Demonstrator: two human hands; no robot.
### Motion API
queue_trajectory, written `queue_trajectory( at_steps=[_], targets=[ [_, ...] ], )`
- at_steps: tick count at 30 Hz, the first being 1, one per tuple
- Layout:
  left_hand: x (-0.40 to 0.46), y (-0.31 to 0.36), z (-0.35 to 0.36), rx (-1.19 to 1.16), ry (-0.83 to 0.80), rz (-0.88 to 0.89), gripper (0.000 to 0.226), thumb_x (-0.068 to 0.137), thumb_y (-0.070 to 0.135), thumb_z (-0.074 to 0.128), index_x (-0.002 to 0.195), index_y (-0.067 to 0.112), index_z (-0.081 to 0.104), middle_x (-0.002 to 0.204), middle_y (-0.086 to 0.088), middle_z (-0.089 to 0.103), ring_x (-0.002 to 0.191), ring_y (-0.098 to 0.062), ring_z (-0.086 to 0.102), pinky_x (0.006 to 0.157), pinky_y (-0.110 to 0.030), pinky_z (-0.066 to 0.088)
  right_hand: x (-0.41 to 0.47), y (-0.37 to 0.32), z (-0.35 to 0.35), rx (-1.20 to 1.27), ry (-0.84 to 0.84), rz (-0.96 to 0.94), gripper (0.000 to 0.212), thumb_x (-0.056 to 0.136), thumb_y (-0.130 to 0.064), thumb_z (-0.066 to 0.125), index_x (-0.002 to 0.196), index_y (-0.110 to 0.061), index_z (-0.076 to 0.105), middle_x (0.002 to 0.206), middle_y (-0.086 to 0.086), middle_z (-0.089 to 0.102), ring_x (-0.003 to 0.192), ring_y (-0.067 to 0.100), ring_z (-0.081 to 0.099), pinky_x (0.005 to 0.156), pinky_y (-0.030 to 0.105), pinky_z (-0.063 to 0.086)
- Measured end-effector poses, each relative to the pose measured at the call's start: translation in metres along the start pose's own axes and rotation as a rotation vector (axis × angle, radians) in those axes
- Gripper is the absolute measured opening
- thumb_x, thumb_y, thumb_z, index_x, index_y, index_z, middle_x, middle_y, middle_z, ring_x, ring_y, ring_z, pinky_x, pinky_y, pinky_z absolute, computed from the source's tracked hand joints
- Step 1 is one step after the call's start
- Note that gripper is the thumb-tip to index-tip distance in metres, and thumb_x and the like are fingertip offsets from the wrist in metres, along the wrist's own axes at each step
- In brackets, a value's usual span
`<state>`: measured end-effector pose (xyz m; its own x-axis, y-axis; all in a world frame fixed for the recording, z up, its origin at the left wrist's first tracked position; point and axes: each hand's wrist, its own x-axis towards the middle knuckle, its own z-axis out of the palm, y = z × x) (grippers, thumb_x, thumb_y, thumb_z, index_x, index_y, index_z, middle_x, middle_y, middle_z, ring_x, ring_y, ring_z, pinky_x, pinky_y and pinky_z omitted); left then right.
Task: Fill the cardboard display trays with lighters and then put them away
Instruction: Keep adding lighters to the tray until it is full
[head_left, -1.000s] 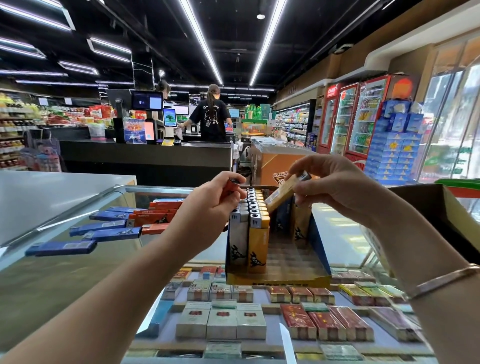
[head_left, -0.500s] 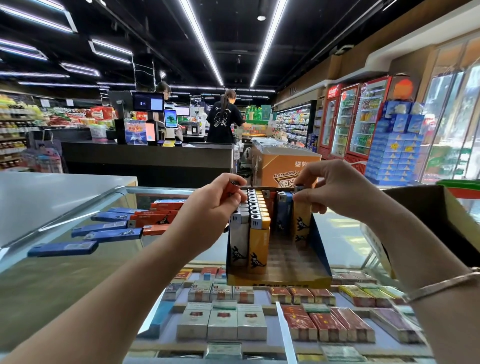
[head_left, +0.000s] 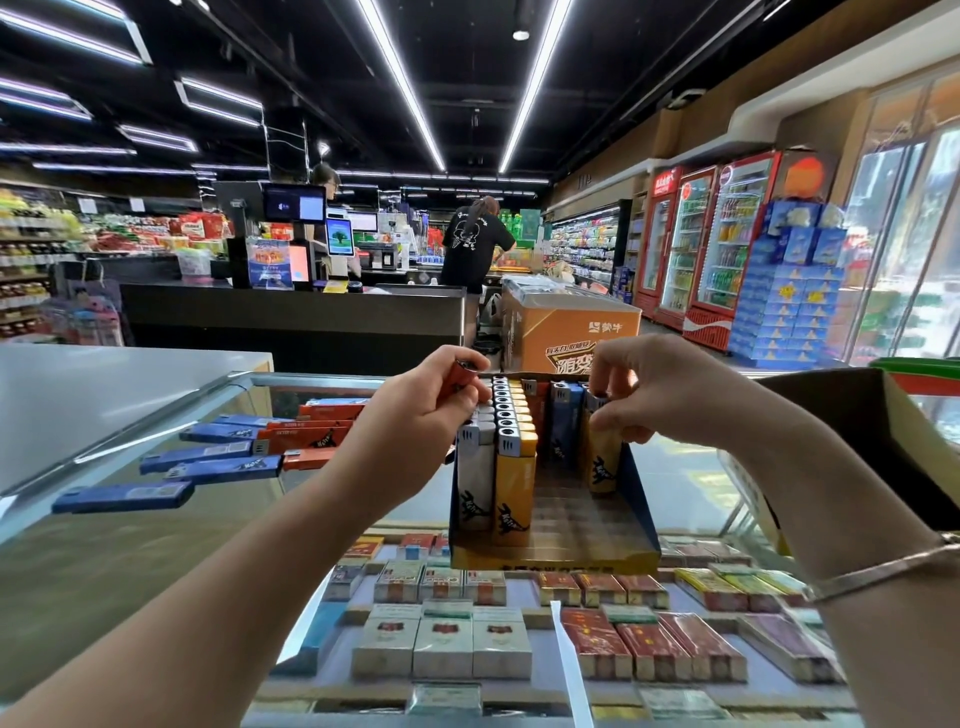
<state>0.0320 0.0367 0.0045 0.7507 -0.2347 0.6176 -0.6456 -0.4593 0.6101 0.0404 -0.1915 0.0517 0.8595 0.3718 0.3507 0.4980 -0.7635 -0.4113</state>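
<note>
A cardboard display tray (head_left: 556, 558) with blue sides stands on the glass counter (head_left: 156, 519). Its left part holds two full rows of upright lighters, white (head_left: 474, 467) and yellow (head_left: 514, 478). Blue lighters (head_left: 565, 421) stand further back in the tray. My right hand (head_left: 660, 387) pinches the top of a yellow lighter (head_left: 602, 462) standing upright in the tray's right part. My left hand (head_left: 415, 415) is closed on an orange lighter (head_left: 460, 375) just left of the tray.
Loose blue lighters (head_left: 124, 494) and orange lighters (head_left: 311, 457) lie on the glass to the left. An open brown cardboard box (head_left: 852, 431) stands at the right. Cigarette packs (head_left: 447, 644) show under the glass. A checkout desk and two people are behind.
My right hand brought the yellow lighter down from a tilt above the tray and stood it upright in the right part. My left hand kept hold of the orange lighter.
</note>
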Motion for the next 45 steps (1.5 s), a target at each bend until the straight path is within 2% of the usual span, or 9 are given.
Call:
queue_trajectory(
  at_steps=[9, 16, 19, 22, 25, 28, 34, 39, 45],
  targets=[
    [0.000, -0.001, 0.000, -0.005, -0.011, -0.012, 0.024, 0.094, 0.012, 0.046, 0.107, 0.033, 0.049, 0.091, 0.012, 0.065, 0.083, -0.010, 0.063, 0.076, -0.036, 0.055, -0.002, -0.009, 0.005, -0.311, -0.002, -0.002, 0.031, 0.072, -0.013, 0.075, 0.071, -0.022, 0.046, 0.072, -0.003, 0.049, 0.064, 0.010, 0.044, 0.056, 0.028, 0.038],
    [0.001, 0.001, 0.000, 0.036, 0.047, 0.067, 0.024, 0.092, 0.009, 0.050, 0.108, 0.027, 0.053, 0.103, 0.016, 0.048, 0.093, 0.000, 0.051, 0.077, -0.008, 0.045, 0.000, -0.010, 0.003, -0.390, 0.019, 0.004, 0.036, 0.075, -0.013, 0.073, 0.062, -0.025, 0.042, 0.070, -0.005, 0.049, 0.065, 0.011, 0.044, 0.056, 0.028, 0.037],
    [0.002, 0.003, -0.003, 0.005, 0.127, 0.098, 0.029, 0.089, 0.006, 0.054, 0.109, 0.027, 0.057, 0.097, 0.012, 0.045, 0.087, 0.006, 0.047, 0.076, -0.007, 0.043, -0.002, -0.010, 0.005, -0.429, 0.089, 0.011, 0.032, 0.079, -0.029, 0.069, 0.061, -0.025, 0.043, 0.065, -0.008, 0.049, 0.061, 0.008, 0.044, 0.052, 0.026, 0.033],
    [0.004, 0.005, -0.011, 0.071, 0.261, 0.165, 0.034, 0.085, 0.009, 0.060, 0.115, 0.025, 0.059, 0.092, 0.018, 0.050, 0.090, -0.004, 0.048, 0.081, -0.013, 0.043, -0.003, -0.014, 0.008, -0.461, 0.259, -0.035, 0.036, 0.083, -0.040, 0.064, 0.059, -0.024, 0.042, 0.057, -0.009, 0.048, 0.053, 0.004, 0.043, 0.050, 0.023, 0.028],
    [0.005, 0.010, -0.017, 0.139, 0.375, 0.211, 0.039, 0.078, 0.015, 0.068, 0.113, 0.028, 0.057, 0.090, 0.026, 0.055, 0.088, 0.001, 0.053, 0.076, -0.006, 0.040, -0.001, -0.024, 0.011, -0.238, 0.414, -0.139, 0.027, 0.082, -0.032, 0.068, 0.063, -0.025, 0.050, 0.058, -0.012, 0.052, 0.053, 0.002, 0.048, 0.052, 0.021, 0.039],
    [0.003, 0.016, -0.015, 0.023, 0.389, 0.223, 0.031, 0.073, 0.014, 0.073, 0.101, 0.023, 0.061, 0.084, 0.019, 0.061, 0.073, 0.006, 0.060, 0.061, -0.005, 0.044, 0.000, -0.039, 0.019, 0.076, 0.393, -0.253, 0.016, 0.080, -0.019, 0.070, 0.069, -0.022, 0.058, 0.064, -0.010, 0.058, 0.060, 0.003, 0.056, 0.058, 0.011, 0.045],
    [0.002, 0.025, -0.020, -0.283, 0.501, 0.207, 0.030, 0.068, 0.025, 0.071, 0.085, 0.027, 0.046, 0.076, 0.012, 0.060, 0.075, 0.000, 0.063, 0.073, -0.015, 0.050, 0.001, -0.052, 0.039, 0.258, 0.326, -0.284, 0.024, 0.078, -0.018, 0.072, 0.096, -0.029, 0.061, 0.086, -0.010, 0.064, 0.078, 0.013, 0.063, 0.073, 0.029, 0.054],
    [0.003, 0.024, -0.019, -0.487, 0.407, 0.077, 0.032, 0.064, 0.029, 0.068, 0.085, 0.019, 0.046, 0.078, 0.000, 0.059, 0.073, -0.010, 0.067, 0.064, -0.017, 0.052, 0.004, -0.051, 0.042, 0.461, 0.313, -0.232, 0.027, 0.077, -0.007, 0.072, 0.093, -0.025, 0.062, 0.085, -0.003, 0.070, 0.079, 0.010, 0.067, 0.077, 0.027, 0.055],
    [0.004, 0.012, -0.013, -0.592, 0.225, -0.038, 0.036, 0.062, 0.030, 0.071, 0.085, 0.019, 0.045, 0.068, 0.010, 0.062, 0.078, -0.017, 0.066, 0.072, -0.025, 0.056, 0.005, -0.051, 0.039, 0.806, 0.305, -0.126, 0.019, 0.077, 0.006, 0.065, 0.084, -0.012, 0.062, 0.079, 0.005, 0.066, 0.069, 0.014, 0.068, 0.064, 0.026, 0.058]
  ],
)
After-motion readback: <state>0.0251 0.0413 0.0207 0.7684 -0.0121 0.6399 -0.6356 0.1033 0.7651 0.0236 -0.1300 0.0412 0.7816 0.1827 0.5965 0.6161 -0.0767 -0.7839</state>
